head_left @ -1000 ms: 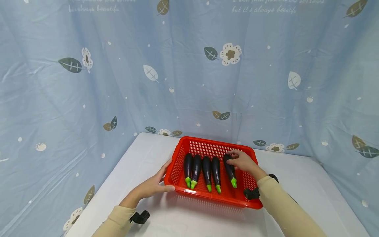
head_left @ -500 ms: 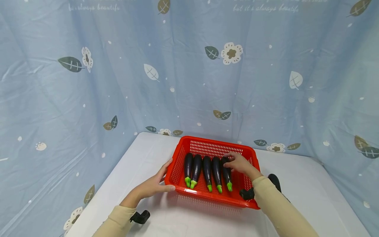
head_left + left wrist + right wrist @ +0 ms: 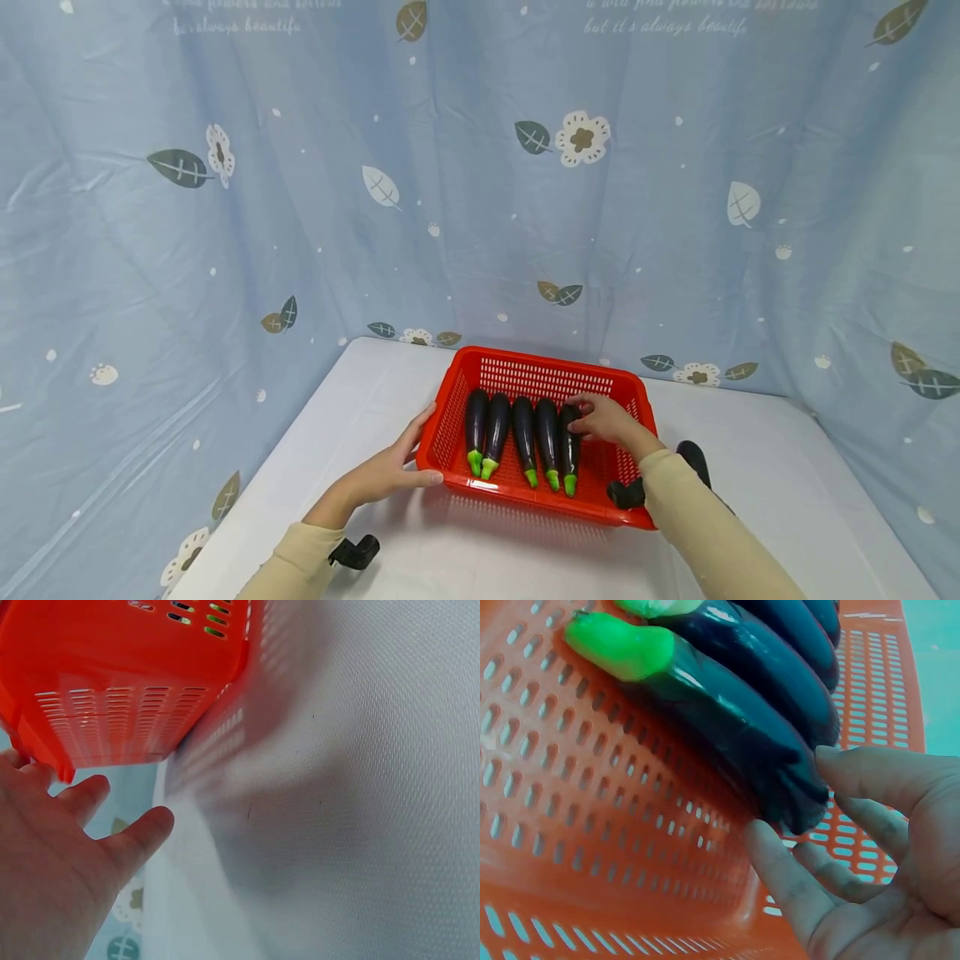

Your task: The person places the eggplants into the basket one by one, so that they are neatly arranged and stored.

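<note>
Several dark purple eggplants with green stem ends lie side by side in a red plastic basket. At the right end of the row is one eggplant, whose blunt far end my right hand holds. In the right wrist view, thumb and fingers stand on either side of that blunt end of the eggplant. My left hand rests at the basket's left end, fingers extended along it. In the left wrist view, the fingertips are at the rim and the thumb stands apart from the basket wall.
The basket stands on a white-covered table, close to the blue patterned curtain behind it. Inside, bare basket floor shows to the right of the eggplants. Black wrist devices are strapped to both sleeves.
The right hand has moved left with the rightmost eggplant, which now lies against its neighbour and straighter, its stem end nearer the front. The left hand has kept its place.
</note>
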{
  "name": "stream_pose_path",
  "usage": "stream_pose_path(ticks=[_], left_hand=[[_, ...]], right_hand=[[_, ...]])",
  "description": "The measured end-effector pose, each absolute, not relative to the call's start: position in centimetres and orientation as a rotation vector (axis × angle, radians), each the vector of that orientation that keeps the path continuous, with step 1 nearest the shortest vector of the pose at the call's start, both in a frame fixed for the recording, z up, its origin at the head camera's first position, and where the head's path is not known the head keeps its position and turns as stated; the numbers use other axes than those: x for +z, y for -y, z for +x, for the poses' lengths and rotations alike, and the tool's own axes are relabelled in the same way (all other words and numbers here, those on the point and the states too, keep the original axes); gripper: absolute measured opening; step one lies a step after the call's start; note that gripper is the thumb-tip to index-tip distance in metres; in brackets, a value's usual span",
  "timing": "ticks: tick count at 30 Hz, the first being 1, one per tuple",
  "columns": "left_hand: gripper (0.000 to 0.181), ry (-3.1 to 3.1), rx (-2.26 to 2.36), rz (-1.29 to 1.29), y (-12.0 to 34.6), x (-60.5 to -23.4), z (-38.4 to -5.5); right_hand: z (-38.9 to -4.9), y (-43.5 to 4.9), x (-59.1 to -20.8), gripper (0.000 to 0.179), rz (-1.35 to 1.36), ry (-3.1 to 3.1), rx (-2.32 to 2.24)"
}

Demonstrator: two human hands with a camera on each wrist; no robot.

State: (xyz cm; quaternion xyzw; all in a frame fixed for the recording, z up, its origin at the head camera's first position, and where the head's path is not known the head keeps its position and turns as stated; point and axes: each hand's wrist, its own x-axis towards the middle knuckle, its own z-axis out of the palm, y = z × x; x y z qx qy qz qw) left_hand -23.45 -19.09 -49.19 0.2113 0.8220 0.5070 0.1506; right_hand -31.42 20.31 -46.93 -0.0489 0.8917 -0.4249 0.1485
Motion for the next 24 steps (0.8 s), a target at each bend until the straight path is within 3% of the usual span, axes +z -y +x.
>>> stream_pose_path(ticks=[24], left_hand=[[0.107,-2.361,1.46,0.619,19.2,-49.2,-23.4]], right_hand=[[-30.5,-21.7,-44.8,0.044,-0.251,-2.605,-1.294]])
